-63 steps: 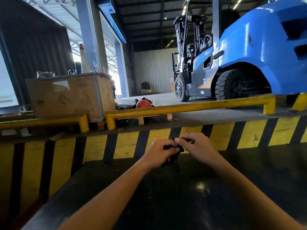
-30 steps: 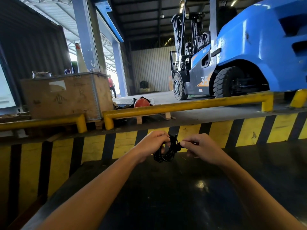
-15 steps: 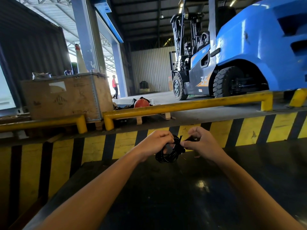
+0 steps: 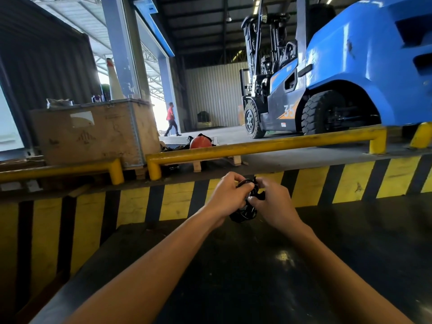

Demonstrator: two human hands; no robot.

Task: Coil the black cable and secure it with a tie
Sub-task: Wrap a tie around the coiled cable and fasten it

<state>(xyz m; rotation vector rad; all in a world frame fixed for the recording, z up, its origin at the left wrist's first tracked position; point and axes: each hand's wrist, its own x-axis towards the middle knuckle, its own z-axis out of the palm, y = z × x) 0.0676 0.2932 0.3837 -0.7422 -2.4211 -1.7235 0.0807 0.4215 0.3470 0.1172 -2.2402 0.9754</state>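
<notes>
The black cable (image 4: 243,213) is a small tight coil held between both hands above a dark, shiny table (image 4: 257,277). My left hand (image 4: 228,197) grips the coil from the left, fingers wrapped over its top. My right hand (image 4: 273,202) pinches the coil's right side, where a short black end or tie (image 4: 253,182) sticks up; I cannot tell which it is. Most of the coil is hidden by my fingers.
A yellow-and-black striped kerb (image 4: 163,202) runs behind the table, with yellow guard rails (image 4: 268,146) above it. A blue forklift (image 4: 350,73) stands at the right, a wooden crate (image 4: 93,132) at the left, an orange ball (image 4: 201,142) between them. A person (image 4: 171,119) walks far off.
My hands have closed in on the coil and it is more covered than before. My right hand has shifted down and left onto its side. The distant person has walked further right.
</notes>
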